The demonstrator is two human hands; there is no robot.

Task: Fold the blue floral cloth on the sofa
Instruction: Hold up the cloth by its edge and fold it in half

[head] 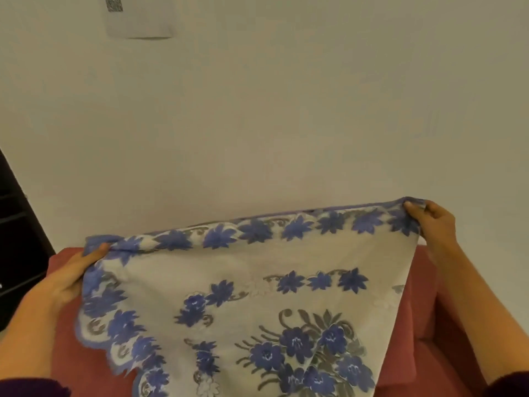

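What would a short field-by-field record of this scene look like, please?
item: white fabric cloth with blue flower print and scalloped blue border, held up and spread
left grip: left hand pinches the upper left corner
right grip: right hand pinches the upper right corner, higher than the left
top edge: stretched between the hands, sloping up to the right
furniture: red upholstered sofa behind and below the cloth
background: pale wall with white paper sheet; dark shelf unit at left

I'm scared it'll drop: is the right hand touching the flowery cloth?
Touching. The head view shows the right hand pinching the blue floral cloth at its top corner.
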